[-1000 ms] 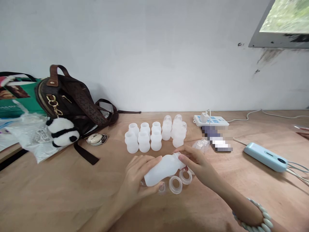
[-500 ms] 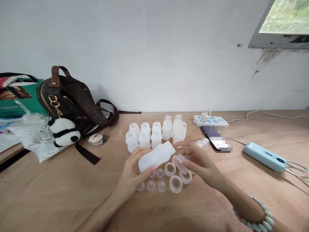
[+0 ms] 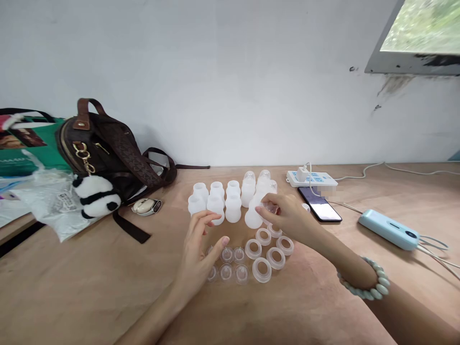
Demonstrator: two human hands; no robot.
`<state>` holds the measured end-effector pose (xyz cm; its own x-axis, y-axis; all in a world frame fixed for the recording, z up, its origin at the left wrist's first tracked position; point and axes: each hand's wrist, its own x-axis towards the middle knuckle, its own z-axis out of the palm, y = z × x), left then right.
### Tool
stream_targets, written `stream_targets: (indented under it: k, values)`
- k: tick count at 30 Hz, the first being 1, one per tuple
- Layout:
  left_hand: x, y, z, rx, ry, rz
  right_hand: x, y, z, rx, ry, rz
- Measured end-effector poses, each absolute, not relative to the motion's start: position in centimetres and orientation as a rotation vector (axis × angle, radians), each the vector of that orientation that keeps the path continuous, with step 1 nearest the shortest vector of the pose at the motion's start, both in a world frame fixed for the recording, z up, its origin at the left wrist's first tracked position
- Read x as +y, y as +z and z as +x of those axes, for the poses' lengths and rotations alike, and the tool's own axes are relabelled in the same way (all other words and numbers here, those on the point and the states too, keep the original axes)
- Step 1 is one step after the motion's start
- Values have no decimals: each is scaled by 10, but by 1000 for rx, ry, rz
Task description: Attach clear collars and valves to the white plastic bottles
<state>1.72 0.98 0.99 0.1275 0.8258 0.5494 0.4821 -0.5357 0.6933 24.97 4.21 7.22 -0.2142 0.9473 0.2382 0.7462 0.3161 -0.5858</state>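
Note:
My left hand (image 3: 199,251) hovers in front of the bottles with thumb and fingers apart, holding nothing. My right hand (image 3: 285,215) reaches in from the right, its fingers curled closed at a frosted white baby bottle (image 3: 253,218) at the front of the right group. Part of that bottle is hidden by the fingers, and a clear piece shows beneath them. Several open white bottles (image 3: 233,208) stand in rows behind my left hand. Clear-domed bottles (image 3: 248,189) stand behind my right. Clear collar rings (image 3: 261,270) and clear nipples (image 3: 226,272) lie in front.
A brown backpack (image 3: 104,148) with a panda plush (image 3: 96,196) stands left, beside a clear plastic bag (image 3: 53,201) and a beige mouse (image 3: 144,206). To the right are a phone (image 3: 319,203), a white power strip (image 3: 318,178) and a blue cabled device (image 3: 393,231).
The bottle has left my left hand, which is now open. My right hand has moved up to the right-hand bottles, where one more bottle shows. More rings are visible on the table.

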Motion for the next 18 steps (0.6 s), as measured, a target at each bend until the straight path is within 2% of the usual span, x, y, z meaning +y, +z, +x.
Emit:
stream_targets:
  k: [10, 18]
  values:
    - [7, 11, 17, 1254, 1379, 2073, 84, 50, 229, -2097, 343, -1532]
    - [7, 8, 17, 1228, 1395, 2022, 57, 59, 236, -1979, 356, -1442]
